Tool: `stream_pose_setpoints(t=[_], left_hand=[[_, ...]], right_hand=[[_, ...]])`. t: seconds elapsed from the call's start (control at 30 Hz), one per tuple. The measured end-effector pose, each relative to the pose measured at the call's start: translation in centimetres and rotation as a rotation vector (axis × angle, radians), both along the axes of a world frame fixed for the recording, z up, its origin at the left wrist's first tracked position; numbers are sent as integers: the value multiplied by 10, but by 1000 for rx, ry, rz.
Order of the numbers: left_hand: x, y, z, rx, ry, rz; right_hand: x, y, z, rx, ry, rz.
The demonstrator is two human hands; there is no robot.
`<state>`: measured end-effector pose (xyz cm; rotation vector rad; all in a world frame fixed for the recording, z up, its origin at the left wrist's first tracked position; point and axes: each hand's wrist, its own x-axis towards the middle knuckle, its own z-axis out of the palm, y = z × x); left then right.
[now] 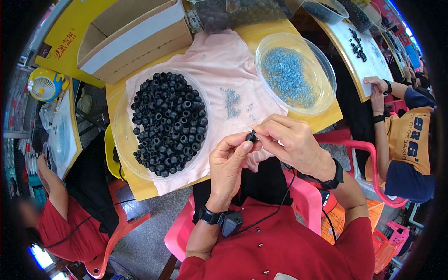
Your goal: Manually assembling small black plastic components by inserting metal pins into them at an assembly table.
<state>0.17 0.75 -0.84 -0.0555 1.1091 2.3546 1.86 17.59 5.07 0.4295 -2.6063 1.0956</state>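
Note:
Over the near edge of the table, my left hand [228, 156] pinches a small black hollow cap-like part [251, 137] between thumb and fingers. My right hand [293, 140] closes its thumb and forefinger at the top of this part; whatever is between those fingertips is too small to make out. To the left, a shallow clear round tub [122, 156] holds a heap of similar black parts [170, 121]. A second clear tub [328, 70], at the far right, contains tiny pale-blue pieces [287, 74]. More tiny pieces [231, 103] lie loose on the pink cloth [217, 56].
An open cardboard box [135, 42] stands at the far left of the yellow table [326, 116]. Behind the cloth sits a bag of dark parts [240, 16]. People work at side tables to the left and right. A cable [275, 205] runs by my right forearm.

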Motion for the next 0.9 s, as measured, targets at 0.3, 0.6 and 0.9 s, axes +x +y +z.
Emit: stream_pose_setpoints(t=[0.3, 0.6, 0.9], left_hand=[[-1, -1, 2, -3, -16, -20], [-2, -8, 1, 63, -32, -76], [-2, -3, -3, 28, 8, -69]], right_hand=[[4, -8, -6, -58, -10, -50], [5, -9, -1, 44, 56, -17], [7, -14, -16, 107, 188, -56]])
